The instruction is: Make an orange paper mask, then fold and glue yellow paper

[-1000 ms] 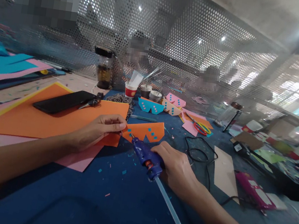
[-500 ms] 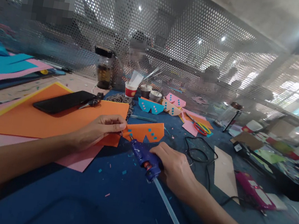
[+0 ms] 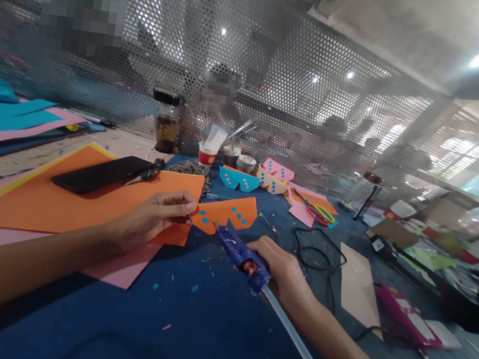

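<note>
Between the thumb and fingers of my left hand [image 3: 159, 215] is the left end of an orange paper cutout [image 3: 226, 210], notched along its lower edge and dotted with small blue squares. My right hand [image 3: 284, 270] is wrapped round a purple hot glue gun [image 3: 240, 253]; the fingers on its far side are hidden. A long clear glue stick [image 3: 296, 341] sticks out of the gun's back end. The gun's nozzle is at the cutout's lower edge, near the notch; whether it touches, I cannot tell. Similar blue [image 3: 238, 180] and pink [image 3: 277, 169] cutouts stand behind.
Orange paper sheets [image 3: 38, 203] lie at left under a black phone [image 3: 100, 174] and small scissors [image 3: 145, 173]. Red-and-yellow scissors [image 3: 320, 214], a black cable [image 3: 314, 250] and a magenta power strip [image 3: 409, 316] are at right. Paper cups [image 3: 207, 154] and a jar [image 3: 167, 123] stand by the perforated screen.
The glue gun's nozzle has shifted slightly right along the cutout, away from my left fingers. The cutout has tilted a little, and the camera view has moved slightly.
</note>
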`<state>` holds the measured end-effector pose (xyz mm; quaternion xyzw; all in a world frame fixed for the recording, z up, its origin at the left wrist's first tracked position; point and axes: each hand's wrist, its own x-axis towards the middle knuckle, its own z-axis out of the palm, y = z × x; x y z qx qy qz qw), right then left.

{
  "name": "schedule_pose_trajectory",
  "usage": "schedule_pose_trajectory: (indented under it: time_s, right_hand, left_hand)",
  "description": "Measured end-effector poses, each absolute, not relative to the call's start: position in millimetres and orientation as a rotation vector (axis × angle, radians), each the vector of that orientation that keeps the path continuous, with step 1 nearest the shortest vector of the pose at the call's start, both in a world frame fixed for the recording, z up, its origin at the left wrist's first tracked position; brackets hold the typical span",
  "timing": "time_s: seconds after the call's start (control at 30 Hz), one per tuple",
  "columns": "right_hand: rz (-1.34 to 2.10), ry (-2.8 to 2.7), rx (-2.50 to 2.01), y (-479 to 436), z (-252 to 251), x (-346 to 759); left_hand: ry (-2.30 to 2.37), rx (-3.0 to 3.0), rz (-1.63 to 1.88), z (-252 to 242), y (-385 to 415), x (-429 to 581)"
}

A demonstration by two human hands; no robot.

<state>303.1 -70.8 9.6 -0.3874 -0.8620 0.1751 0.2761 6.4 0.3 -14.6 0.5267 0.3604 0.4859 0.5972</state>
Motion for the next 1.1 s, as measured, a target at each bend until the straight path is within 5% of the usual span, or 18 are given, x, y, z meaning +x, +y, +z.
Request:
schedule_pose_trajectory:
  time_s: [1.1]
  right_hand:
    - [0.497, -2.386, -1.067, -71.2, 7.4, 303.7]
  left_hand:
    - [0.842, 1.18, 1.099, -16.3, 0.8, 3.4]
